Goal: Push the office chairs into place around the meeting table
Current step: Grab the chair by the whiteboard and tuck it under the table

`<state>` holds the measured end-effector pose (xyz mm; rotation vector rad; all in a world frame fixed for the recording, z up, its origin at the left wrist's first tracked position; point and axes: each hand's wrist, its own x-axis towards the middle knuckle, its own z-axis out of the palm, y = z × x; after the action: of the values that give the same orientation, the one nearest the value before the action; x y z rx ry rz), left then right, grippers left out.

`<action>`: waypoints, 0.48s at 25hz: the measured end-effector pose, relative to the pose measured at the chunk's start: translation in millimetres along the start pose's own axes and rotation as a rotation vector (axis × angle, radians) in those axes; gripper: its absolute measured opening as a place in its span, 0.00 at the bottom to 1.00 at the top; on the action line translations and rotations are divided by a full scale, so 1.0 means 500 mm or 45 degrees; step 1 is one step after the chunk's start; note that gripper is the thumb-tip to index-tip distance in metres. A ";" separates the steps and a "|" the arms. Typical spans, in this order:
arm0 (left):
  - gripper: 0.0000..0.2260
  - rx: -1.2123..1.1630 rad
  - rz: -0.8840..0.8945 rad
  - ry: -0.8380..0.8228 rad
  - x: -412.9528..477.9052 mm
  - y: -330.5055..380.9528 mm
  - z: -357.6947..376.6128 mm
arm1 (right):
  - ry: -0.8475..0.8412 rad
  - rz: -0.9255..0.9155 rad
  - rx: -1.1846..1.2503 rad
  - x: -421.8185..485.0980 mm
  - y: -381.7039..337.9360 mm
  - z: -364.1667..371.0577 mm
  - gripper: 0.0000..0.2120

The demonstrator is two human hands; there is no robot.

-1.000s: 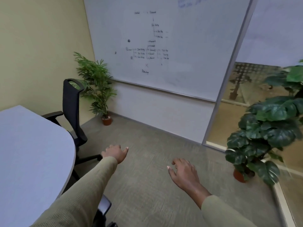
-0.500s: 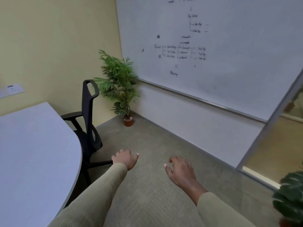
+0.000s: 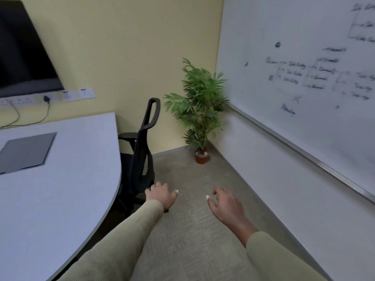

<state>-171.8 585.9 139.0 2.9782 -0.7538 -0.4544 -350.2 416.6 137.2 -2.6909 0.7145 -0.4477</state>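
Carpet runs as an open strip from the person's arms to the far corner, bounded on the left by the rounded edge of the table and on the right by the wall under the whiteboard.

One black office chair stands at the table's far curved edge, side-on to the camera. Its seat is tucked partly under the tabletop, its armrest sits just beyond the rim, and its tall back rises above the table's edge. Behind it, in the corner where the two walls meet, a potted plant sits on the floor, apart from the chair.

Both arms reach forward over the carpet in pale green sleeves. The left hand hangs palm down just right of the chair's lower back, fingers loosely curled with nothing in them (whether it touches the chair cannot be told). The right hand hovers over bare carpet, near the left, its fingers relaxed and slightly spread, also empty.

A grey panel is set into the tabletop, and a dark screen hangs on the yellow wall above a row of sockets.
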 end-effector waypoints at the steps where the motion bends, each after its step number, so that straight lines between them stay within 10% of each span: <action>1: 0.29 -0.015 -0.042 0.011 0.031 0.000 -0.013 | -0.018 -0.060 0.002 0.048 0.001 0.009 0.17; 12: 0.27 -0.228 -0.492 0.081 0.394 -0.161 -0.094 | -0.145 -0.437 -0.049 0.608 -0.080 0.144 0.16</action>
<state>44.1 562.5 121.9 2.9457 -0.1184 -0.4109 -55.3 307.0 153.0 -2.8556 0.2304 -0.3592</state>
